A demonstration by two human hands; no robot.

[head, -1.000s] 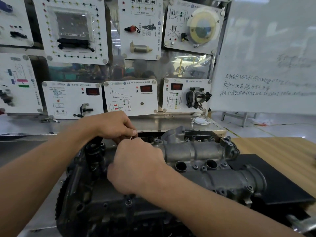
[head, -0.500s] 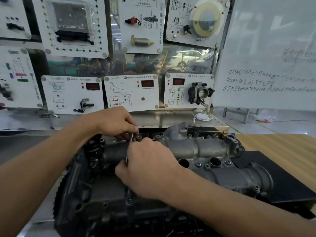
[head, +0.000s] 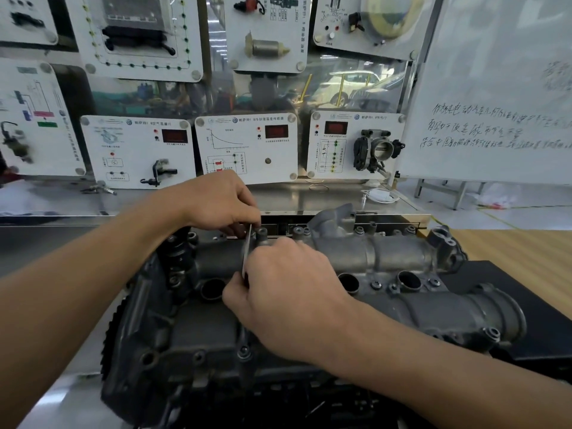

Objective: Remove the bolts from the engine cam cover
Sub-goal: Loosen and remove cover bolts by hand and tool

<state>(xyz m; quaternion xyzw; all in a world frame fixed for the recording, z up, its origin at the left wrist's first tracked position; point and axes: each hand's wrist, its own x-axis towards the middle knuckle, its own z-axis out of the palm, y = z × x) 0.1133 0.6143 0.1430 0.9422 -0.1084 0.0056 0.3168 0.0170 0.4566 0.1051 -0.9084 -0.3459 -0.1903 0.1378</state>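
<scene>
Above the cover (head: 387, 255), left hand (head: 223, 202) and right hand (head: 288, 292) both pinch a thin rod (head: 246, 249); a slip could drop it into the open bore (head: 212, 289).

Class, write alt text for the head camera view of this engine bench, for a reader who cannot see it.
The left hand and right hand both pinch a thin metal rod, held nearly upright over a grey engine cam cover. Bolts sit in the cover, and white training panels stand behind the engine.
</scene>
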